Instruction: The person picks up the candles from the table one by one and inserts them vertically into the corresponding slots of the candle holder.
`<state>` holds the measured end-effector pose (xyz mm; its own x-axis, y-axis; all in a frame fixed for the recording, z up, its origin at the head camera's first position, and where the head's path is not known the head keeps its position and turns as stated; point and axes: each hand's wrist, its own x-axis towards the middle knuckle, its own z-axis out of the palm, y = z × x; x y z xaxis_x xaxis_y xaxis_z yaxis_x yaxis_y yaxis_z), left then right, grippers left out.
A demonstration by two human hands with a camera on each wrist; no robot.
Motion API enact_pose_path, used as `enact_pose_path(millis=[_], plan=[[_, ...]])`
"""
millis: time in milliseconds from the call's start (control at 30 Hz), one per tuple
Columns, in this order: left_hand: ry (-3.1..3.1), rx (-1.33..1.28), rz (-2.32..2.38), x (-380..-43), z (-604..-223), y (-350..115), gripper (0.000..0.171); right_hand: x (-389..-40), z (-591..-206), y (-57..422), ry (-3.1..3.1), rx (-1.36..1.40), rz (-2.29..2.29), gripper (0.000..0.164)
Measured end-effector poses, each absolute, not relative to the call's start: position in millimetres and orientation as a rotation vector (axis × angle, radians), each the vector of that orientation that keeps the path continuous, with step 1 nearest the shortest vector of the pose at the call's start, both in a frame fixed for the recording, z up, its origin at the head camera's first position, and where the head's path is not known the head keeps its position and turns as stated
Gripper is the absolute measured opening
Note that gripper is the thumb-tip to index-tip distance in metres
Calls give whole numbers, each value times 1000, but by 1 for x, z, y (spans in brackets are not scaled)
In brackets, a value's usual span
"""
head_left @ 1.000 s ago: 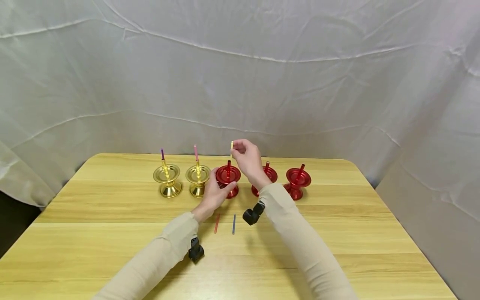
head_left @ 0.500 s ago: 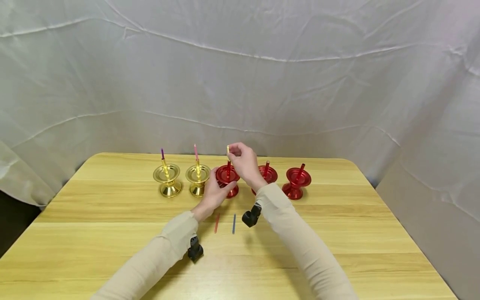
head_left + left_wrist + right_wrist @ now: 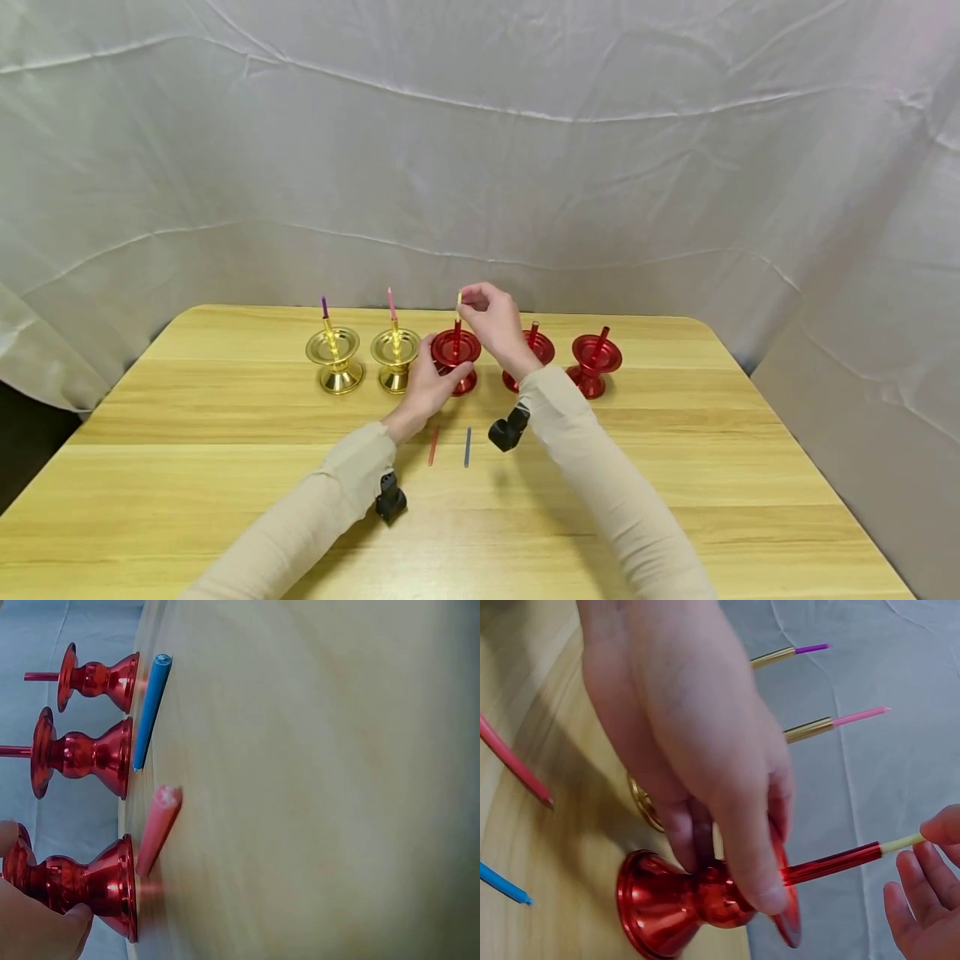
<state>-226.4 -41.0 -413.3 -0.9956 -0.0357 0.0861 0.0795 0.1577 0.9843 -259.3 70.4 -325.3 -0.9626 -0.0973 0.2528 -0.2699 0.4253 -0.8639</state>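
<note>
My left hand (image 3: 427, 390) grips the waist of the middle red candle holder (image 3: 465, 383), which stands upright on the table. Between right thumb and fingers, my right hand (image 3: 497, 323) pinches a thin pale-yellow candle (image 3: 901, 843). In the right wrist view the candle's lower end meets the top of the holder's red tube (image 3: 840, 862), in line with it. The left wrist view shows the left thumb against the holder's waist. A red candle (image 3: 433, 446) and a blue candle (image 3: 467, 447) lie on the table nearer the person.
Two gold candle holders (image 3: 342, 379) stand at the left, one with a purple candle (image 3: 325, 307), the other with a pink candle (image 3: 392, 304). Two more red candle holders (image 3: 592, 382) stand at the right, one partly behind the right hand. A pale curtain (image 3: 480, 167) hangs behind the table.
My right hand has brought the yellow candle left and down to the red tube's top, then shifted slightly up and right. The left hand keeps its grip on the holder.
</note>
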Motion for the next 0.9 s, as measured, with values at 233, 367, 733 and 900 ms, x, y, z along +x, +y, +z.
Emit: enact_pose_path(millis=[233,367,733,900], plan=[[-2325,-31,-1973,-227,-414,-42,76,-259,-318,77,-2518,374,1575,21],[-2331,-33,-1961,-227,-414,-40,76,-256,-314,88,-2484,415,1543,21],[-2351,-5,-1930,-228,-413,-36,75,-243,-312,142,-2334,346,1491,21],[-2341,-18,-1964,-227,-414,-38,76,-235,-326,160,-2355,240,1520,26]])
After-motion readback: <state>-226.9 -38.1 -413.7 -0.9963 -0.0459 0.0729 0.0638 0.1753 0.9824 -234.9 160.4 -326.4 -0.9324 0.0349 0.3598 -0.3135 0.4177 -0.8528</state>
